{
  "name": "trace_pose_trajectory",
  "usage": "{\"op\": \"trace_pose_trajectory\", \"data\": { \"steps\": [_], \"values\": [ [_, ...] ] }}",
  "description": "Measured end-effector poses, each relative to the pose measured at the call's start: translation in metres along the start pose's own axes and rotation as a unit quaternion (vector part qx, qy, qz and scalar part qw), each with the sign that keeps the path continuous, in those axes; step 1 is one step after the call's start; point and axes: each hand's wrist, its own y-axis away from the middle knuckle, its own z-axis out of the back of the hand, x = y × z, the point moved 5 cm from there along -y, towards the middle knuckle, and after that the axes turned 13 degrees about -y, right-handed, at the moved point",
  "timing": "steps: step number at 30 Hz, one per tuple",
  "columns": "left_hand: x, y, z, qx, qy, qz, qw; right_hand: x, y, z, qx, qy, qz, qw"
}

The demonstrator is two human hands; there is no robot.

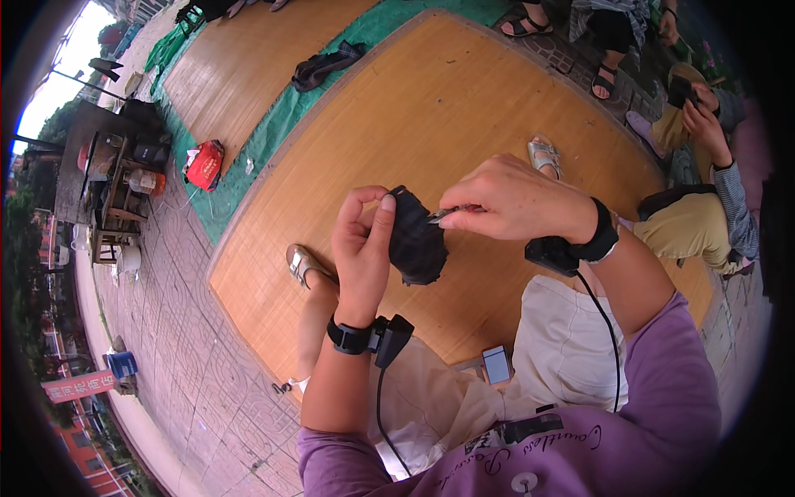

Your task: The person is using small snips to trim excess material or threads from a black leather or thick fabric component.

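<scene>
A piece of dark cloth (419, 250) with a ragged lower edge hangs in front of me over the mat. My left hand (366, 228) pinches its upper left edge between thumb and fingers. From the other side my right hand (515, 199) closes around a small metal-tipped tool (439, 217), its pointed end against or just over the cloth. Most of that tool is hidden in my fingers, so its exact kind cannot be made out.
I sit on a tan woven mat (356, 157) with a phone (497, 365) by my lap. Cables run from both wrist straps. A red bag (204, 165) and a dark garment (327, 65) lie beyond. Another person (691, 217) sits at the right, holding a dark object.
</scene>
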Motion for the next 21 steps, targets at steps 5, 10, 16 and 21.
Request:
{"op": "trace_pose_trajectory", "data": {
  "steps": [5,10,16,21],
  "values": [
    [0.001,0.0,0.001,-0.004,-0.004,0.002,1.0,-0.001,0.0,-0.001,0.004,-0.009,0.005,1.0],
    [0.001,0.001,0.001,-0.014,-0.001,-0.001,1.0,0.002,0.002,0.0,0.005,-0.01,0.01,1.0],
    [0.006,-0.002,0.006,-0.011,0.016,0.012,1.0,-0.001,0.002,0.003,-0.014,-0.003,0.006,1.0],
    [0.007,-0.005,0.012,-0.023,-0.018,0.003,1.0,-0.001,-0.002,0.004,-0.003,0.016,-0.02,1.0]
  ]
}}
